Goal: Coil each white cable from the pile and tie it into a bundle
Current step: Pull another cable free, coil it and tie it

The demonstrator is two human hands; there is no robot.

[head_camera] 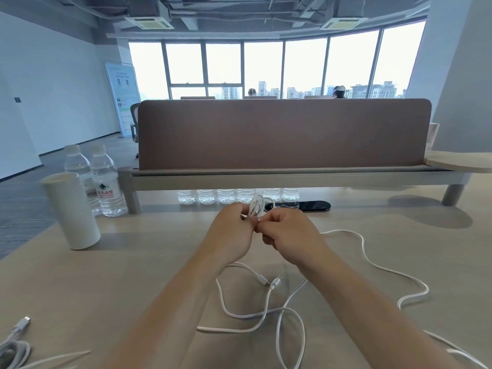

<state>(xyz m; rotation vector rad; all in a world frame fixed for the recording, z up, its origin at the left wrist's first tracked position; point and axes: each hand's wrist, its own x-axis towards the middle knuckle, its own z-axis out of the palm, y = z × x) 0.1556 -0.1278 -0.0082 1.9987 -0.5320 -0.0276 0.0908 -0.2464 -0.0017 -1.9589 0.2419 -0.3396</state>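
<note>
Above the middle of the wooden desk (138, 262), my left hand (231, 230) grips a small coil of white cable (256, 206) whose loops stick up above the fingers. My right hand (286, 233) pinches the same cable right beside the left fingertips. Loose white cables (266, 312) lie tangled on the desk under my forearms, two plug ends (270, 283) showing. One long strand (372, 265) curves off to the right. Another white cable (14, 347) with a connector lies at the near left corner.
A white cup (73, 211) and two water bottles (106, 182) stand at the left. A brown divider panel (282, 134) on a raised shelf crosses the far desk, with several bottles (237, 195) and a black flat object (306, 205) beneath it.
</note>
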